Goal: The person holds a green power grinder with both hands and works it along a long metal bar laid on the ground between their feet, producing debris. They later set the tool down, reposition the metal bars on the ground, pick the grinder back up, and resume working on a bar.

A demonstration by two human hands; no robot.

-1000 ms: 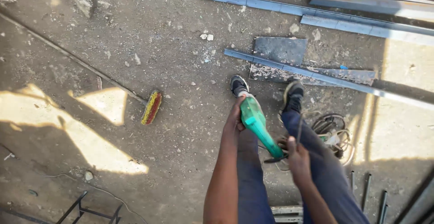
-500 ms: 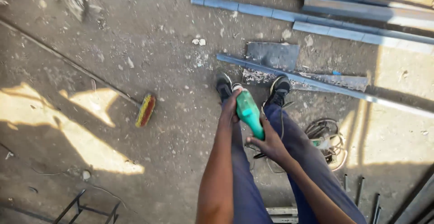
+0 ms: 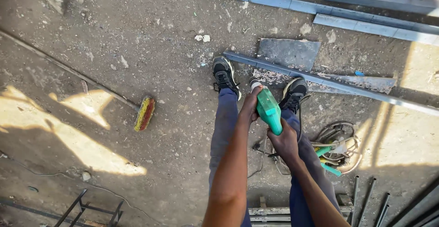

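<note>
Far left, sunlit patches lay across the dirt floor (image 3: pixel 137 35), and a thin rod (image 3: pixel 68 73) ran diagonally over it. Just past its lower end sat a brush (image 3: pixel 145 113) with red and yellow bristles, lying alone, well apart from the person. At bottom left, a dark metal frame (image 3: pixel 91 208) poked into view.

Centre now: 2 black shoes, the left shoe (image 3: pixel 225 75) and the right shoe (image 3: pixel 294 93), stood planted on the dirt, blue trouser legs below them. The left hand (image 3: pixel 250 105) was wrapped around the front end of a green angle grinder (image 3: pixel 268 110), fingers closed on the head. The right hand (image 3: pixel 284 141) gripped the tool's rear body, closed tight. The grinder was held tilted between the knees, above the ground, its nose just beside the right shoe.

Right of that, a long steel bar (image 3: pixel 329 81) crossed beneath the right shoe's toe, over a flat grey plate (image 3: pixel 288 53). More steel lengths (image 3: pixel 320 9) lay along the top. A tangle of cable (image 3: pixel 338 147) sat near the right leg.
</note>
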